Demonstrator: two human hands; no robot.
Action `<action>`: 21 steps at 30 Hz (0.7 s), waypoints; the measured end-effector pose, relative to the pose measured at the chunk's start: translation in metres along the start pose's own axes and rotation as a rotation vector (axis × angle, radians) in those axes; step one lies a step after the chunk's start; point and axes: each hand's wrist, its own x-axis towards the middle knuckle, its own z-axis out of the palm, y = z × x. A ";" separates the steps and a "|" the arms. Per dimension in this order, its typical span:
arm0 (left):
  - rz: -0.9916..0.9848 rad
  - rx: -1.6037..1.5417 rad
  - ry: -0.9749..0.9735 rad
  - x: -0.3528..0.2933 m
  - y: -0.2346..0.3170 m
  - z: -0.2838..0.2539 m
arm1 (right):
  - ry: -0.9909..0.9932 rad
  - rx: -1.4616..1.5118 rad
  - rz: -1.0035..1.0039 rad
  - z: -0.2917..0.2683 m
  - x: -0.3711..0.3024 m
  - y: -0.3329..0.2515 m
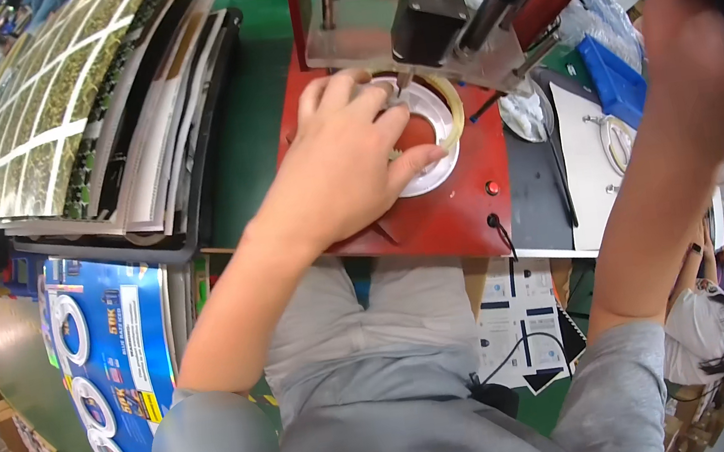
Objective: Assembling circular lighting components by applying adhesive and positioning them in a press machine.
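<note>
My left hand (349, 146) lies over a white plastic ring (423, 182) on the red base of a bench press. Its fingers curl over the ring's far left side, and the thumb rests across the near right part. A pale yellow ring (454, 111) sits around the white one. Just above them is the press head with its black motor (430, 20) and clear plate (346, 43); a thin pin comes down beside my fingertips. My right hand (695, 40) is raised at the upper right, smeared by motion, so its fingers cannot be made out.
Stacked printed sheets in a black tray (106, 248) stand at the left. A red button (492, 188) and a cable are on the red base (472, 220). To the right are a dish of white pieces (524, 115), a white board (581, 167) and a blue bin (614, 79). People sit farther right.
</note>
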 end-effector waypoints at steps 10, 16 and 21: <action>0.081 -0.349 0.235 -0.024 0.003 0.015 | -0.036 -0.195 -0.262 0.089 -0.006 -0.263; -0.189 -0.507 0.434 -0.070 -0.028 0.037 | -0.218 -0.197 0.177 0.041 -0.097 -0.292; -0.468 -1.030 0.291 -0.092 -0.042 0.060 | -1.001 -0.666 0.542 0.012 -0.160 -0.298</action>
